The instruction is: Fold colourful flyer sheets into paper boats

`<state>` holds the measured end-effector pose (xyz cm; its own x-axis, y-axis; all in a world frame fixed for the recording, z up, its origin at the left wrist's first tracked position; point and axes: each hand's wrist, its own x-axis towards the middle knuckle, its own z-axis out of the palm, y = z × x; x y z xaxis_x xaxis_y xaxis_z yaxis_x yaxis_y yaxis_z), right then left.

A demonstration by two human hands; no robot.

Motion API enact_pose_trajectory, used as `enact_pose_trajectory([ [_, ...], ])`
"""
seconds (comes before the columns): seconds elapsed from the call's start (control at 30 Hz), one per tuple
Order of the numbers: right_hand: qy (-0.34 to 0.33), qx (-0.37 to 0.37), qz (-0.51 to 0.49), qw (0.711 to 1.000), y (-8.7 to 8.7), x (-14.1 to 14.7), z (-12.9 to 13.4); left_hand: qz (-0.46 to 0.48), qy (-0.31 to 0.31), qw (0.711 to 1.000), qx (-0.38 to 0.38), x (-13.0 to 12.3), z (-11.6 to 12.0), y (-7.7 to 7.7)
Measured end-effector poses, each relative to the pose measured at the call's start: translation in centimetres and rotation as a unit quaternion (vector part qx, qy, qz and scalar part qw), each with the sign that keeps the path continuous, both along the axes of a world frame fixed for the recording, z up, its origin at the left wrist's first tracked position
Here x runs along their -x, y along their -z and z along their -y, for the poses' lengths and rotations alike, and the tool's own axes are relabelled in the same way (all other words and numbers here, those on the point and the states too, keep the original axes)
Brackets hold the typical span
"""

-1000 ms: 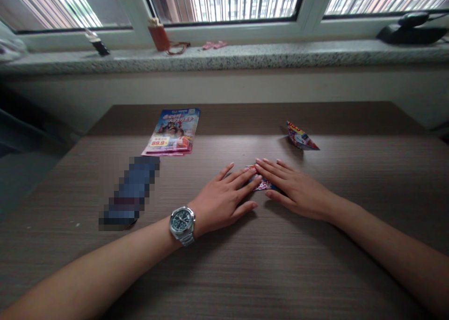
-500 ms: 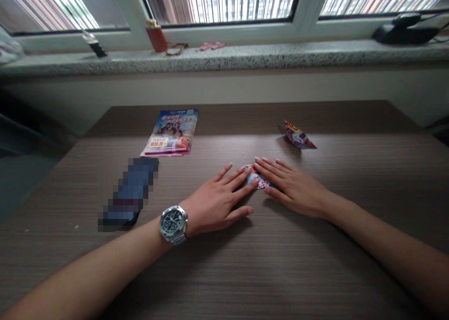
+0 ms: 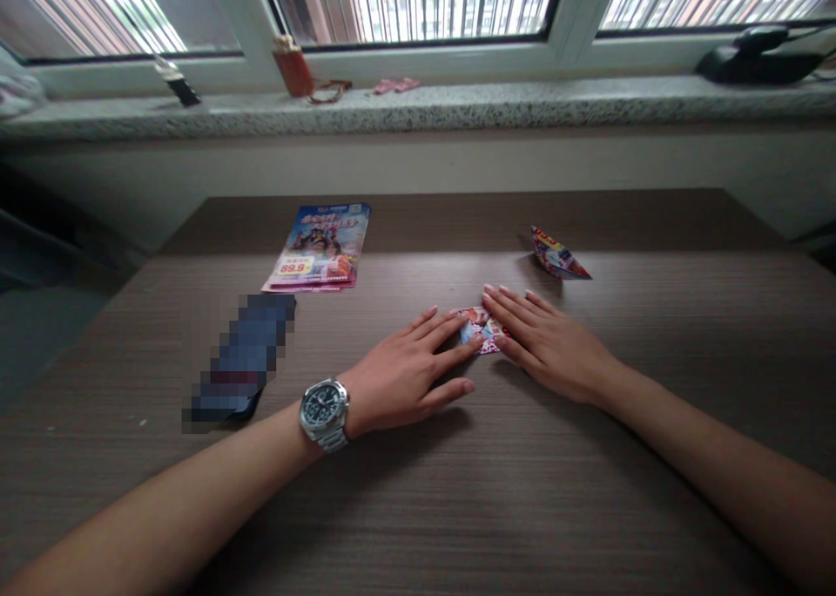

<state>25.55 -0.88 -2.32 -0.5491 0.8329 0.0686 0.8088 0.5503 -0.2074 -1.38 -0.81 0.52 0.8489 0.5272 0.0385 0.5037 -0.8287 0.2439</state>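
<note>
A small folded piece of printed paper (image 3: 482, 328) lies flat on the brown table (image 3: 418, 509), between my two hands. My left hand (image 3: 401, 374), with a metal watch (image 3: 325, 404) on its wrist, rests its spread fingertips on the paper's left part. My right hand (image 3: 555, 343) lies flat with its fingers over the right part, hiding that side. Neither hand grips anything. Beyond my right hand stands a folded paper shape (image 3: 556, 254) with colourful print and pointed ends.
A stack of printed flyers (image 3: 323, 246) lies at the back left, with a blurred dark phone-like object (image 3: 245, 356) in front of it. On the stone windowsill (image 3: 470, 108) are a red-brown case (image 3: 292, 69), small pink items (image 3: 396, 85) and a black device (image 3: 761, 60).
My right hand has slid slightly right and away from me, uncovering more of the folded paper. My left hand has stayed nearly in place.
</note>
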Motion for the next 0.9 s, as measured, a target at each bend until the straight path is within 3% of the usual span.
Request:
enact_pose_trajectory([
  [0.3,0.022,-0.018,-0.024,0.999,0.3,-0.3,-0.2,0.01,-0.002,1.0,-0.004,-0.4,0.1,0.7],
  [0.5,-0.061,-0.028,-0.037,0.997,0.0,0.1,0.0,0.013,-0.018,1.0,-0.02,-0.9,0.6,1.1],
  [0.6,-0.084,-0.008,-0.026,0.996,0.2,0.1,-0.1,0.007,-0.017,1.0,-0.018,-0.8,0.5,0.9],
  [0.9,-0.059,0.008,-0.03,0.998,0.1,0.4,-0.2,0.008,0.038,0.999,-0.022,-0.1,-0.6,-0.3],
])
